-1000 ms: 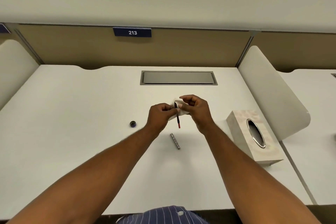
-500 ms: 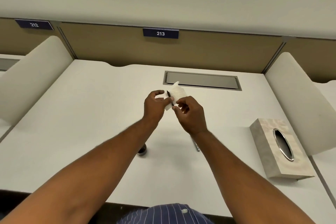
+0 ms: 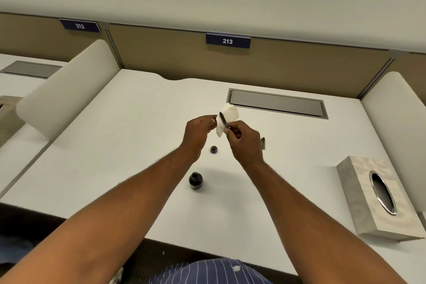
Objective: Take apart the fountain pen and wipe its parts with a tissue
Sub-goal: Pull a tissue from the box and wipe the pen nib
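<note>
Nearest, below the fingers, an open ink bottle (image 3: pixel 196 180) and its small cap (image 3: pixel 214 149) are sitting on the desk (image 3: pixel 115 145), with a metal pen piece (image 3: pixel 263 143) just right of the right hand (image 3: pixel 244 143). Above them, the left hand (image 3: pixel 198 132) is pinching a white tissue (image 3: pixel 227 117) while the right hand's fingertips (image 3: pixel 228 130) are closing on a thin dark pen part (image 3: pixel 223 119) lying against it. The pen seems already apart and wiping is under way, other pieces probably waiting.

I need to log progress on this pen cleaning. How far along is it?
Done: the pen is apart; a metal pen piece lies alone on the desk, beyond the open ink bottle and its cap. In hand: the right hand holds a thin dark pen part against a tissue gripped by the left hand. Left: the metal piece, whose state I cannot tell.
</note>
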Demonstrator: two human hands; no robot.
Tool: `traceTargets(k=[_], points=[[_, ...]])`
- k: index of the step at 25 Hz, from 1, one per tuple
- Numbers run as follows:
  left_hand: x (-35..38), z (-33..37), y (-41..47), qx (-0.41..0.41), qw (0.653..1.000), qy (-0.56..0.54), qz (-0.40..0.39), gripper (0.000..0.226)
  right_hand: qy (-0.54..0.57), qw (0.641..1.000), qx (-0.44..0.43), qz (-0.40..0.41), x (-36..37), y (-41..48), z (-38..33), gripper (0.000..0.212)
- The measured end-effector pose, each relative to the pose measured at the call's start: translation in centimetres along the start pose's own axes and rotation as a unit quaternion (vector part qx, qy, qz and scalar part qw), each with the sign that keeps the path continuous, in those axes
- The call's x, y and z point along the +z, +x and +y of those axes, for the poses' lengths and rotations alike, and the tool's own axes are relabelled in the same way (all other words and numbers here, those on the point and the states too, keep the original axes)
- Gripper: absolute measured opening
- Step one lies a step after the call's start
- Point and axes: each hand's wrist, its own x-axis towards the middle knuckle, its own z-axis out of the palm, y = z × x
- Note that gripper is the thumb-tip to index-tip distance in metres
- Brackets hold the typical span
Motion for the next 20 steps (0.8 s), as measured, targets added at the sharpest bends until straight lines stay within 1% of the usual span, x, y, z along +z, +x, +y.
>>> traceTargets(k=[3, 7, 10, 12, 16, 18, 20], points=[[-1.5, -0.1, -0.2, 0.016, 0.999, 0.031, -0.001, 0.025, 0.013, 1.000, -0.005, -0.016, 1.0, -0.4, -0.7, 0.011], [-2.8, -0.3, -0.2, 0.021, 0.999, 0.034, 0.015, 0.025, 0.040, 0.999, -0.010, -0.034, 1.6, -1.1, -1.6, 0.013], [-3.3, -0.1, -0.4, 0.017, 1.000, 0.012, 0.015, 0.018, 0.051, 0.997, -0.008, -0.050, 1.7, -1.2, -2.0, 0.017], [-3.7, -0.2, -0.6, 0.013, 1.000, 0.004, 0.013, 0.015, 0.040, 0.998, -0.008, -0.058, 1.8, -1.3, -2.2, 0.018], [-4.0, -0.5, -0.9, 0.005, 0.999, -0.032, 0.015, 0.005, 0.007, 0.998, -0.004, -0.068, 2.1, -1.5, -2.1, 0.007], [-3.9, -0.5, -0.9, -0.002, 0.999, -0.043, 0.019, 0.006, -0.010, 0.997, -0.003, -0.073, 2.1, -1.7, -1.8, 0.007], [-3.9, -0.6, -0.7, -0.008, 0.999, -0.031, 0.019, 0.007, -0.022, 0.997, 0.002, -0.072, 2.0, -2.1, -1.6, 0.010]])
